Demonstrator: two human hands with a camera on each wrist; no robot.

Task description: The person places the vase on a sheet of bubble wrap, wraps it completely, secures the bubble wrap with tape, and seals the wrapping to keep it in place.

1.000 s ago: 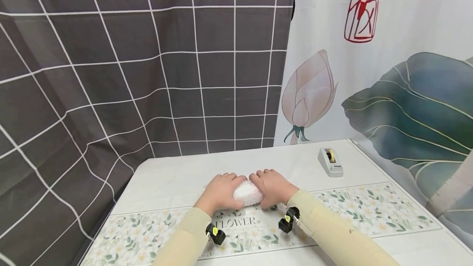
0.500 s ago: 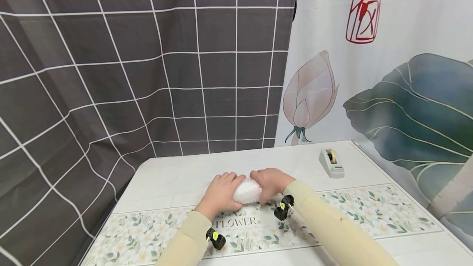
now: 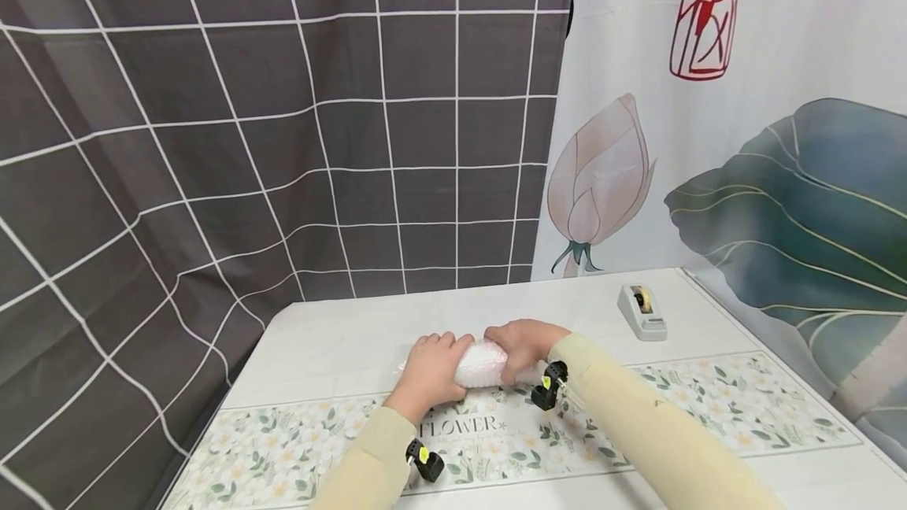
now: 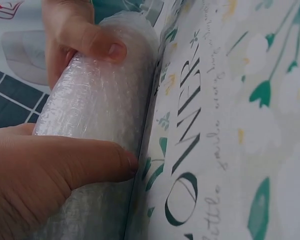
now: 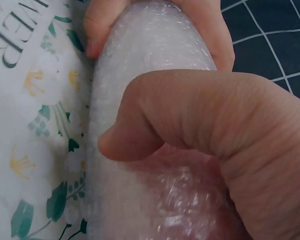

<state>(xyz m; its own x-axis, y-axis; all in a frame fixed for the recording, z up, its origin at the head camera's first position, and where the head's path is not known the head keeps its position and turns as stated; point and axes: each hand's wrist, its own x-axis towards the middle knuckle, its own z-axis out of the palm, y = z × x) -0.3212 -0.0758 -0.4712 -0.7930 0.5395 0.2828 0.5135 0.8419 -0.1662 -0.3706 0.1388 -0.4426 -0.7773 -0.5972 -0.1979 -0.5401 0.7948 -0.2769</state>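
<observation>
A roll of clear bubble wrap (image 3: 480, 364) lies sideways on the table, its bubbled film shiny in both wrist views. My left hand (image 3: 431, 368) grips its left part, the thumb (image 4: 100, 157) laid across the near side. On the right part, my right hand (image 3: 526, 349) holds the roll from above, its thumb (image 5: 135, 120) bent and pressed on the film. Loose film sticks out past both hands. Whatever is inside the wrap is hidden.
A grey tape dispenser (image 3: 643, 312) with a yellowish roll stands at the back right of the white table (image 3: 340, 337). A flower-printed band (image 3: 298, 439) runs across the table. A dark grid curtain (image 3: 425, 140) and a lotus-print curtain (image 3: 602, 179) hang behind.
My right hand has shifted a little to the right along the bubble wrap, its fingers more bent, and more of the roll shows between the hands. My left hand stays on the left part.
</observation>
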